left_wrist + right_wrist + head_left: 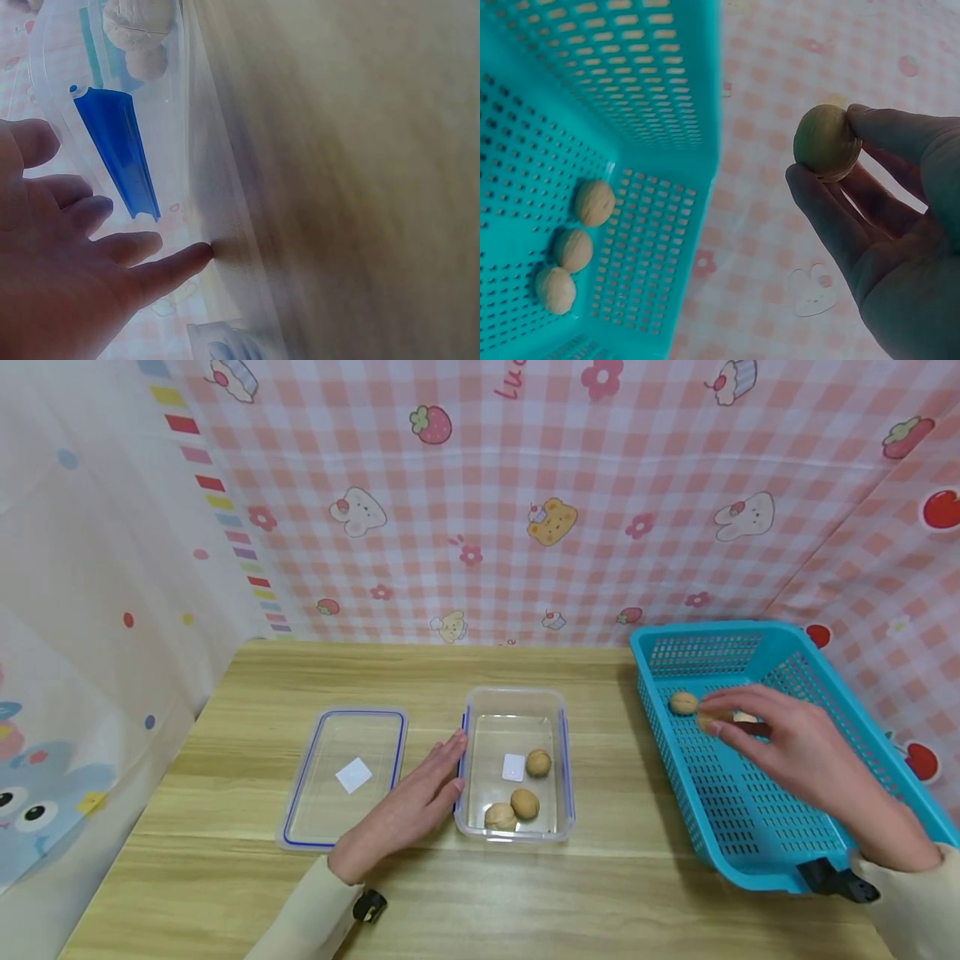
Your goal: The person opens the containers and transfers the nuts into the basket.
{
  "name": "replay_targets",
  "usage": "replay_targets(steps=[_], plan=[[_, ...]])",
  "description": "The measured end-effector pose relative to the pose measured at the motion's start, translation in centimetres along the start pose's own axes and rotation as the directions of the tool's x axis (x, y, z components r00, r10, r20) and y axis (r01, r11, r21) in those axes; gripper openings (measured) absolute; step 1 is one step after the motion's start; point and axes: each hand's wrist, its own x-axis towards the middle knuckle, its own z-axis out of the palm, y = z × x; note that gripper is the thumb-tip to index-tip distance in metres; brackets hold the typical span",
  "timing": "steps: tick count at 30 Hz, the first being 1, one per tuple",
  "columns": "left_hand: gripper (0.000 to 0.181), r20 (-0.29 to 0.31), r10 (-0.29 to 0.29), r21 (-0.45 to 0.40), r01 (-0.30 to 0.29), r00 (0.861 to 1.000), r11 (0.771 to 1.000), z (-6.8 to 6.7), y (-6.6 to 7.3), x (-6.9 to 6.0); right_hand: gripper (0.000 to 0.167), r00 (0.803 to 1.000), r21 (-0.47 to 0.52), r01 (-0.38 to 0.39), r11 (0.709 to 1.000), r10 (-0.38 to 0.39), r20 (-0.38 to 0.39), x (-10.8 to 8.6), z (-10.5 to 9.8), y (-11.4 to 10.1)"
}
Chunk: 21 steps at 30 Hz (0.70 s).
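My right hand (798, 752) pinches a walnut (826, 142) between thumb and fingertips, above the turquoise basket (686, 247). Inside the basket lie three more walnuts (595, 203), partly covered by the hand in the head view. My left hand (408, 802) rests with extended fingers against the left side of a clear plastic box (517, 697). Three walnuts (525, 804) sit in that box near its front and right. A blue clip flap (120, 150) on the box's side shows close to the fingers in the left wrist view.
Left of the box lies its clear lid (375, 814) with a blue seal, flat on the wooden table (480, 893). A checked cloth (465, 510) hangs behind the table. The basket stands at the right, its wall rising around the walnuts.
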Motion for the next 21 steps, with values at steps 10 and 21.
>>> replay_targets(steps=[10,21], plan=[[0.060,-0.006,0.004,0.003,-0.004,1.000,1.000,0.0,0.0,0.0,0.028,0.994,-0.019,-0.061,0.998,0.062,0.086,0.5,0.9,2.5],[0.059,-0.001,0.003,0.002,-0.003,1.000,1.000,-0.1,0.1,-0.1,0.022,0.980,-0.090,-0.063,0.994,0.079,0.183,1.7,1.4,4.9]])
